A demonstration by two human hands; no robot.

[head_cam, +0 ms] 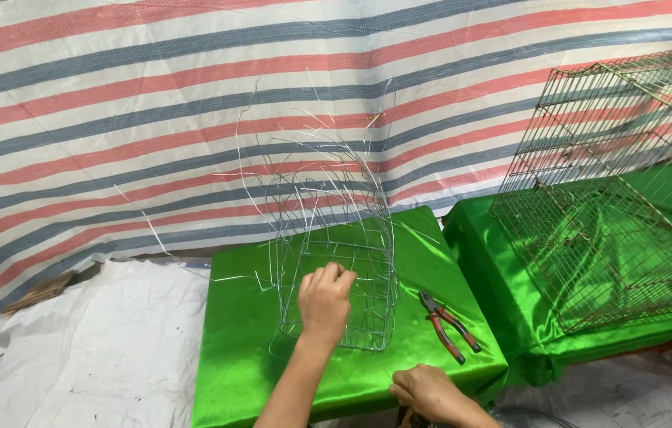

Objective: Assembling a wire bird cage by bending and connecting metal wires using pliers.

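- A half-built wire frame (336,261) stands upright on the green satin cloth (241,349) that covers a small table, its loose wire ends sticking up and curling against the striped tarpaulin (114,119) behind
- The person's left hand (325,301) reaches into the frame from the front, fingers curled and pinching one of the thin cross wires near the middle of the mesh
- The right hand (428,393) sits low at the near edge of the table, fingers bent inward; whether it holds anything I cannot tell, as the grip is cut off at the bottom of the view
- A pair of pliers (448,325) with red-and-black handles lies flat on the cloth just beside the frame, to its right, touched by neither hand
- On a second green-draped table to the right rests a finished wire cage (613,198), tilted, well apart from the hands
- White sheeting (74,357) covers the floor at the left
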